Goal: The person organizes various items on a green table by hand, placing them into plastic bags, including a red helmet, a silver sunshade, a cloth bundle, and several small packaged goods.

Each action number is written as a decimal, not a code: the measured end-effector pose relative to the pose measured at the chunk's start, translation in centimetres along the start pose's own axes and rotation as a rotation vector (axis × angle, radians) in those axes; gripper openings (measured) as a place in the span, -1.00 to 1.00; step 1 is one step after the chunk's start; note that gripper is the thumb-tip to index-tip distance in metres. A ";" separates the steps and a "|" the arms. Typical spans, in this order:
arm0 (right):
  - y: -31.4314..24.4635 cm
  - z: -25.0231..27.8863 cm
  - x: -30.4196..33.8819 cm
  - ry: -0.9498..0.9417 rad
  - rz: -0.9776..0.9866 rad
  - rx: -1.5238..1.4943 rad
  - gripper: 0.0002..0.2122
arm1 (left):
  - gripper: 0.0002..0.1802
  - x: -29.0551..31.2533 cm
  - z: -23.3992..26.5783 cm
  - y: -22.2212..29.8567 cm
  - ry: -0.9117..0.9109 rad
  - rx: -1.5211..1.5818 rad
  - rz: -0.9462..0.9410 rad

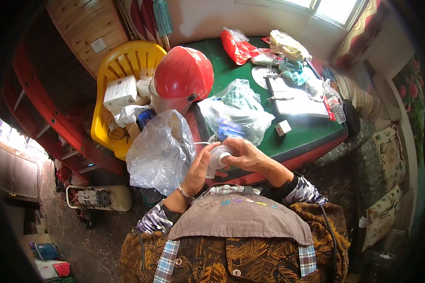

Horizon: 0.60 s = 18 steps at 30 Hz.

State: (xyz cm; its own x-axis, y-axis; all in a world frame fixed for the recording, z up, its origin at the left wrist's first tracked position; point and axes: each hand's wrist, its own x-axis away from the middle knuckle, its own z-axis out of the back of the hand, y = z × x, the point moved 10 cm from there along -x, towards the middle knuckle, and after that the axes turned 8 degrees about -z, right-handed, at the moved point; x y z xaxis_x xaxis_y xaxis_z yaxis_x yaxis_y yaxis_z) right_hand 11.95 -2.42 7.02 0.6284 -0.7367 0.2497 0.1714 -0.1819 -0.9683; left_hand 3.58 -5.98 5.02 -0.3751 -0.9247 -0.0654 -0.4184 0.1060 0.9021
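Both my hands meet over the table's near edge around a small white rounded object [217, 157] with a short round neck. My left hand [199, 172] wraps it from the left, fingers curled along its side. From the right, my right hand [244, 154] grips it with the thumb near the neck. A pale label or tag hangs below the object, and a thin white strip or cord sticks out to its left. Its exact kind is unclear. Just beyond my fingers lies a crumpled clear plastic bag [236, 111] with something blue inside. Another clear bag [160, 153] hangs by my left wrist.
A red helmet [183, 75] sits at the green table's [222, 66] left edge. Beside it, a yellow plastic chair [101, 106] holds white boxes. A small white box [283, 128], a plastic bottle [334, 106] and several bags lie on the table. A compressor-like machine [101, 197] stands on the floor.
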 end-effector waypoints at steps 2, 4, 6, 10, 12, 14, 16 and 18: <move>-1.4 1.3 1.0 0.037 0.066 0.105 -0.80 | -0.15 -0.9 -1.1 -0.1 -0.021 0.036 0.021; -2.1 2.5 2.0 0.104 0.104 0.240 -0.77 | -0.07 -1.5 -2.4 -0.7 -0.071 0.069 0.052; -2.0 3.2 2.1 0.201 0.171 0.447 -0.75 | -0.15 -2.0 -3.0 -1.7 -0.105 0.052 0.114; -1.1 2.2 1.7 0.271 0.239 0.680 -0.60 | -0.40 -2.5 -1.9 -4.5 0.020 0.081 0.231; -2.4 1.7 2.1 0.251 0.237 0.729 -0.57 | -0.45 -2.8 -1.8 -4.8 0.105 0.189 0.147; -2.5 2.0 2.6 0.228 0.277 0.675 -0.51 | -0.50 -2.2 -1.0 -5.0 0.129 0.132 0.188; -2.7 3.6 3.1 0.164 0.301 0.461 -0.46 | -0.53 -1.6 -0.2 -5.4 0.153 0.163 0.206; -2.4 6.3 3.7 0.199 0.282 0.302 -0.43 | -0.55 -0.8 0.3 -5.2 0.165 0.188 0.241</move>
State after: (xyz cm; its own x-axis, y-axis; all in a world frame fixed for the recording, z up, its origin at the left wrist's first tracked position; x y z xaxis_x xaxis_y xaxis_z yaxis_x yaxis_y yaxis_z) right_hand 18.60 -0.60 10.32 0.5294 -0.8463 -0.0591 0.2465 0.2201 -0.9438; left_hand 5.86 -5.70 0.25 -0.3495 -0.9098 0.2237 -0.4849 0.3799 0.7877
